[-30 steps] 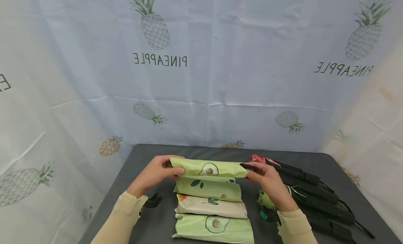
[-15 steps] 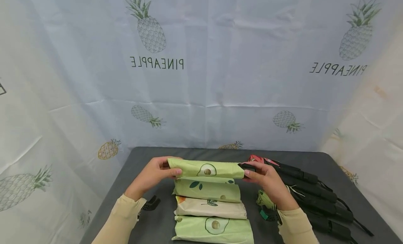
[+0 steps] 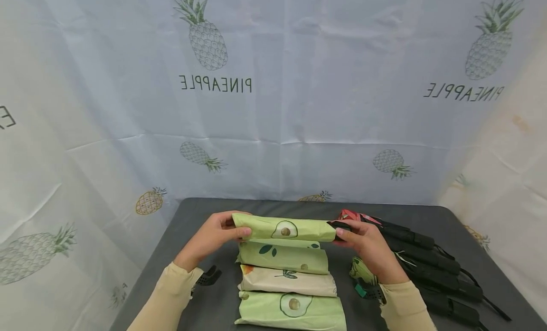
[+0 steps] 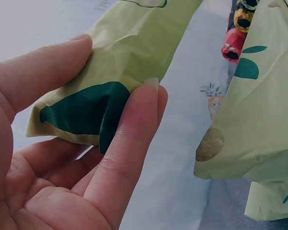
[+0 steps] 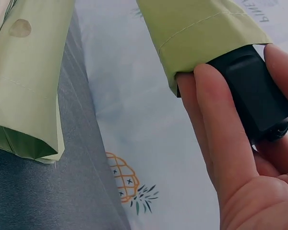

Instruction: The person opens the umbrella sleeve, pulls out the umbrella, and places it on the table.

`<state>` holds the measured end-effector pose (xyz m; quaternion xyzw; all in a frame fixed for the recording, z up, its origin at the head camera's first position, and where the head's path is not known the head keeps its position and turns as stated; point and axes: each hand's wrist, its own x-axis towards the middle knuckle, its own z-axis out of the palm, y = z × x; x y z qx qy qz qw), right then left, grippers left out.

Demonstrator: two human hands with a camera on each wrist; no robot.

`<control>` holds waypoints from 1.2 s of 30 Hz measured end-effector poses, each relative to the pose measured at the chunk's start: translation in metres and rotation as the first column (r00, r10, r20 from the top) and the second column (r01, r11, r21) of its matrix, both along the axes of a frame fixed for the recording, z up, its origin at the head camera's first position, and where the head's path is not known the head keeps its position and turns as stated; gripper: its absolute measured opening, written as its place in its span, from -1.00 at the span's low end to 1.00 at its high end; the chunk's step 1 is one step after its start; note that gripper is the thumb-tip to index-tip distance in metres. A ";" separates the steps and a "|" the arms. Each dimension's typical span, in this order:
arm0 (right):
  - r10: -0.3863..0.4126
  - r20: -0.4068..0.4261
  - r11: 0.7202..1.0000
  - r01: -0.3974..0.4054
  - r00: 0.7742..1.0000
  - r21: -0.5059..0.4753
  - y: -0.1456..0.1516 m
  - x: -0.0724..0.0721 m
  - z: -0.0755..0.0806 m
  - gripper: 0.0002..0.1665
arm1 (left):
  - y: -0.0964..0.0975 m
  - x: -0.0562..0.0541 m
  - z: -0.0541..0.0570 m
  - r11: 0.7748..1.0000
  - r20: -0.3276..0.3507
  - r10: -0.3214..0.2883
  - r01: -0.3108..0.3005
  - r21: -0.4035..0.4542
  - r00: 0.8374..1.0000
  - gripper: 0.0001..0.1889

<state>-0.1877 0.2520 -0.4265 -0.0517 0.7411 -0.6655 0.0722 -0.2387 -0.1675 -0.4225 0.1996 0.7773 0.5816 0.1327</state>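
Note:
In the head view, a light green avocado-print umbrella sleeve is held level above the table between both hands. Its far end is pinched by the thumb and fingers of my left hand. My right hand grips the other end, where a black umbrella handle sticks out of the sleeve's mouth. The rest of that umbrella is hidden inside. Below the held sleeve lies a row of flat sleeves: a green leaf-print sleeve, a cream sleeve and a green avocado sleeve.
Several folded umbrellas with black handles lie side by side on the right of the dark grey table. One has a red canopy. A white pineapple-print cloth hangs behind the table and along both sides.
My right hand has shifted slightly right along the handle, and a bit more black shows at the sleeve's mouth. My left hand keeps its pinch. The head view has swayed slightly.

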 end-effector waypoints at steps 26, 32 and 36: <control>-0.053 0.032 0.996 0.056 0.998 -0.075 0.006 -0.003 -0.001 -0.32 | 0.000 0.001 0.001 1.000 0.004 0.010 -0.010 0.013 1.000 -0.54; -0.047 0.028 0.995 0.050 0.998 -0.089 0.008 -0.003 0.001 -0.33 | -0.001 0.001 0.001 1.000 0.008 0.014 -0.014 0.019 1.000 -0.54; -0.048 0.029 0.994 0.050 0.998 -0.098 0.008 -0.001 0.002 -0.31 | -0.001 0.001 0.001 1.000 0.010 0.025 -0.025 0.015 1.000 -0.55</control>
